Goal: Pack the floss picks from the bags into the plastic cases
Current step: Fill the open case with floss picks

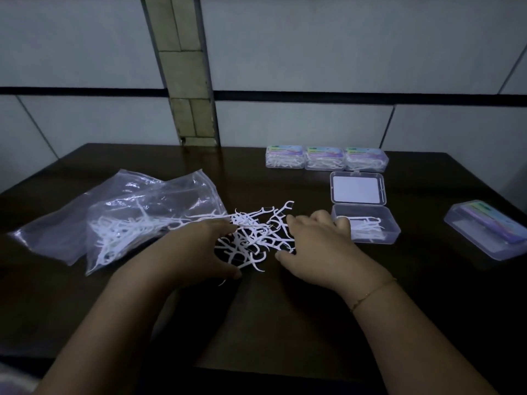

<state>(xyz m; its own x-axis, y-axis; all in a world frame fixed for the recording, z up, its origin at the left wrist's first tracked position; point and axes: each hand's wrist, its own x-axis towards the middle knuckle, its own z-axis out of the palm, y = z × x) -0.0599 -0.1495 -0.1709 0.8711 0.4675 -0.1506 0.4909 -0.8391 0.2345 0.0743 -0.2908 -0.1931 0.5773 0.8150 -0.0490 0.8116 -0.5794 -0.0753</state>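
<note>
On the dark table (285, 323), the loose floss picks (253, 235) lie heaped between the left hand (199, 249) and right hand (316, 243), both spread with relaxed fingers, gripping nothing visible. The open case (366, 223) sits just beside the right fingertips; dim light blurs its contents.

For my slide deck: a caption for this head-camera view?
Both hands gather loose floss picks beside an open plastic case.

text: none legible | closed cases (325, 158): coloured labels, print too blurred
</note>
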